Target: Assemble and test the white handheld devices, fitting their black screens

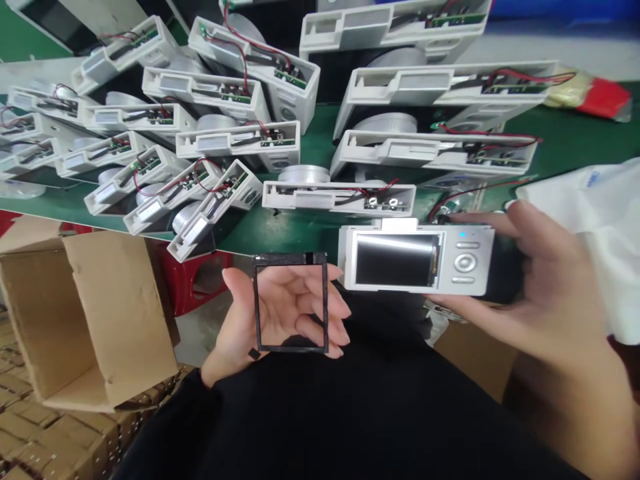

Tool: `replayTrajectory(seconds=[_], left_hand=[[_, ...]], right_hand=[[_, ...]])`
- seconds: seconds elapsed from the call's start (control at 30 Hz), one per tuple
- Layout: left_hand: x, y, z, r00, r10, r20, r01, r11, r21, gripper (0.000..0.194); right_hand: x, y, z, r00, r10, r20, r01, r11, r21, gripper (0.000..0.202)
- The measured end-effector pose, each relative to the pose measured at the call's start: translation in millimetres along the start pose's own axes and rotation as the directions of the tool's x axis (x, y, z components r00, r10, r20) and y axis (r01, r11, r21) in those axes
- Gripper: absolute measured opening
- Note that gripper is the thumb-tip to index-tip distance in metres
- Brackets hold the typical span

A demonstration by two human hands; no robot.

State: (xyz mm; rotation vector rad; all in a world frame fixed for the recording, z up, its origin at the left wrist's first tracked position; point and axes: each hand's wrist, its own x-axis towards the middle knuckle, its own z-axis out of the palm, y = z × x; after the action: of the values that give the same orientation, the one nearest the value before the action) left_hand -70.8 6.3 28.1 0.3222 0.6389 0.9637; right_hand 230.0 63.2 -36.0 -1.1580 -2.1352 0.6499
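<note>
By the table [285, 230], device [445, 260]: screen [393, 260] toward viewer, long axis left-right
Right hand [550, 287]: partly closed, gripping button end [465, 262]
Left hand [295, 303]: open, supporting frame [291, 259]

Readable text, brands or numbers: none.

Item: blue marking [593, 179], small, on white bag [607, 230] at far right; blurred, too small to read as lettering or logo.

Item: button panel [465, 263] of white device [415, 259]; any symbols on round button or on bars above and below, too small to make out.

Item: red-and-yellow bundle [600, 97], upper right; any print, illegible.

Item: cardboard box [117, 320], lower left; nothing readable on visible sides.

Item: open white housings [340, 198] in rows; any print on parts or circuit boards, too fine to read.
</note>
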Motion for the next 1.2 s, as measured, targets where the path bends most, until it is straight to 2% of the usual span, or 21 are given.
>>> replayTrajectory(seconds=[0.1,0.2,0.27,0.33,0.43,0.53,0.63,0.77,0.9,1.2], left_hand=[[2,0,1.5,1.000,-0.028,0.005,0.028,0.999,-0.041,0.079],[9,3,3.4,0.989,-0.070,0.129,0.080,0.994,-0.073,0.079],[14,5,6.2,0.978,-0.054,0.201,0.078,0.990,-0.114,0.075],[17,7,10.7,0.973,-0.003,0.229,0.040,0.986,-0.160,0.069],[20,6,17.8,0.973,0.052,0.226,-0.003,0.977,-0.215,0.066],[21,7,22.3,0.986,-0.023,0.166,0.055,0.980,-0.192,0.074],[21,8,23.9,0.984,-0.086,0.158,0.116,0.976,-0.186,0.080],[23,7,24.0,0.968,-0.009,0.251,0.082,0.956,-0.282,0.076],[24,5,23.6,0.918,0.104,0.382,0.046,0.930,-0.364,0.082],[21,7,27.8,0.938,0.051,0.342,0.058,0.952,-0.301,0.081]], right_hand=[[0,2,1,1.000,-0.008,0.006,0.008,1.000,-0.011,0.098],[0,3,0,0.999,-0.024,0.021,0.024,0.999,-0.026,0.099],[-1,4,-1,0.999,-0.040,0.014,0.040,0.998,-0.042,0.099],[0,4,-1,0.998,-0.061,0.001,0.061,0.996,-0.060,0.098],[1,3,-2,0.997,-0.079,-0.004,0.078,0.993,-0.089,0.096],[2,1,-1,0.996,-0.093,-0.015,0.091,0.990,-0.109,0.095],[4,0,0,0.994,-0.108,-0.021,0.105,0.987,-0.118,0.095],[5,0,0,0.993,-0.116,-0.021,0.112,0.986,-0.125,0.095],[6,0,0,0.992,-0.125,-0.022,0.122,0.984,-0.129,0.093],[6,0,0,0.991,-0.130,-0.012,0.127,0.983,-0.132,0.092]])
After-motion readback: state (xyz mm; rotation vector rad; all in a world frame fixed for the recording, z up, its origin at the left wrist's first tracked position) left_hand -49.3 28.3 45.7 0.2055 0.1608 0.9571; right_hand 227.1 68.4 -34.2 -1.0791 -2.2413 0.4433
